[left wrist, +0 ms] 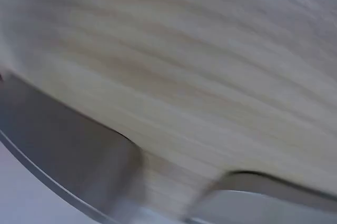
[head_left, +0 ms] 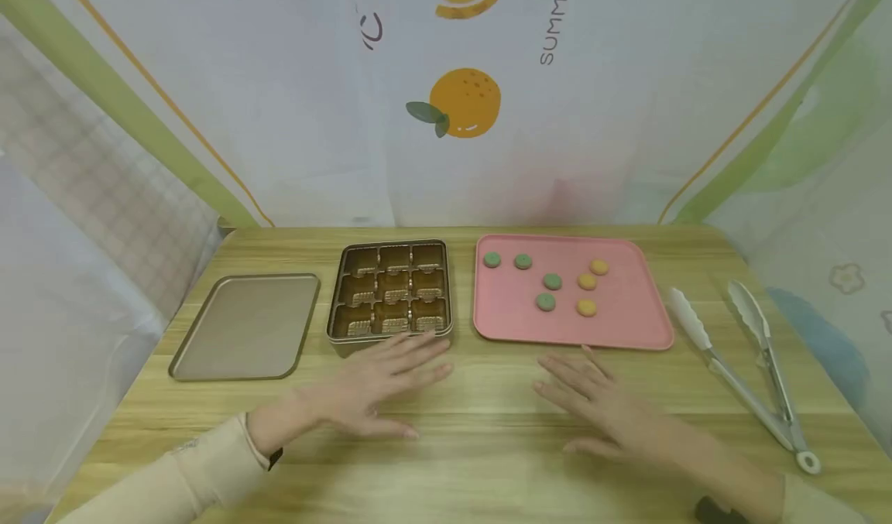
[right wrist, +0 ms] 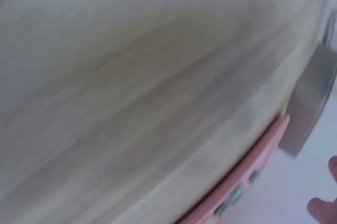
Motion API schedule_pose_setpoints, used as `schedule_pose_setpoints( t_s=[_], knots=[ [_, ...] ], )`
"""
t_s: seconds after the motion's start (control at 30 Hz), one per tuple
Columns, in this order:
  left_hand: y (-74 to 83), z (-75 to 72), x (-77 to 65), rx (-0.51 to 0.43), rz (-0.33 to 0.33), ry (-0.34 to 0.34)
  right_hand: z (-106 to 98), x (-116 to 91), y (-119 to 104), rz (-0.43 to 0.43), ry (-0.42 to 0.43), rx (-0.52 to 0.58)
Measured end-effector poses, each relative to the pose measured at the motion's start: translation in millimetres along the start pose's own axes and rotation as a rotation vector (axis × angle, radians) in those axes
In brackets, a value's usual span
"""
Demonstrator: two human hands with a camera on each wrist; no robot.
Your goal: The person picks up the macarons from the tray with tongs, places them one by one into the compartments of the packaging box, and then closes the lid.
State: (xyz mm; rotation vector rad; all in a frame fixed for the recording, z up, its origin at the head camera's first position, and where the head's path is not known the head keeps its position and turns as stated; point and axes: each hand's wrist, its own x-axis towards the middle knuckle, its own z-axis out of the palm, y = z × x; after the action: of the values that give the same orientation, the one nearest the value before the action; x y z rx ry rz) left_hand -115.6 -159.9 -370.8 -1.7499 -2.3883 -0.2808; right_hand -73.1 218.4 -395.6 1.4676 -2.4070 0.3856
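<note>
My left hand [head_left: 376, 381] hovers with fingers straight and spread, its fingertips overlapping the front edge of a square metal tin [head_left: 390, 344] in the head view. Inside that tin sits a brown plastic insert divided into several square compartments. Opposite it, my right hand [head_left: 602, 400] is held palm down, fingers extended, just in front of a pink tray [head_left: 627, 327]. On the tray lie several small round green cookies [head_left: 546, 301] and three yellow ones [head_left: 586, 307]. Neither hand holds anything. Right-hand fingertips [right wrist: 322, 209] show at the right wrist view's edge.
A shallow, square metal lid [head_left: 247, 327] lies left of the tin. At the right side, metal tongs [head_left: 756, 400] with white tips lie spread on the wooden table [head_left: 474, 462]. A printed cloth [head_left: 313, 121] hangs behind the table. Both wrist views are blurred.
</note>
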Motion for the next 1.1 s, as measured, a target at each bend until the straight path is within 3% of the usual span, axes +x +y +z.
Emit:
schedule_pose_setpoints(
  t_s=[0.17, 0.23, 0.33, 0.5, 0.6, 0.73, 0.93, 1.1],
  knots=[
    [-33.7, -10.6, -14.9, -0.224, -0.416, 0.16, -13, -18, 21, 0.225, 0.167, -0.021],
    [-48.6, -12.3, -22.3, -0.309, -0.553, 0.224, -21, -29, 29, 0.332, 0.234, -0.044],
    [-68.6, -12.6, -33.6, -0.449, -0.722, 0.282, -34, -51, 41, 0.485, 0.297, -0.063],
    [-88.3, -12.5, -48.6, -0.643, -0.96, 0.302, -53, -93, 62, 0.709, 0.286, -0.162],
    [-93.5, -11.5, -51.9, -0.672, -1.045, 0.296, -60, -116, 71, 0.863, 0.194, -0.183],
    [-97.6, -6.7, -51.9, -0.686, -1.103, 0.303, -65, -134, 81, 1.033, 0.036, -0.107],
    [-102.0, 2.0, -47.0, -0.699, -1.131, 0.307, -63, -149, 88, 1.122, -0.137, -0.005],
    [-103.8, 7.9, -41.4, -0.664, -1.157, 0.333, -61, -153, 93, 1.14, -0.178, -0.017]
  ],
)
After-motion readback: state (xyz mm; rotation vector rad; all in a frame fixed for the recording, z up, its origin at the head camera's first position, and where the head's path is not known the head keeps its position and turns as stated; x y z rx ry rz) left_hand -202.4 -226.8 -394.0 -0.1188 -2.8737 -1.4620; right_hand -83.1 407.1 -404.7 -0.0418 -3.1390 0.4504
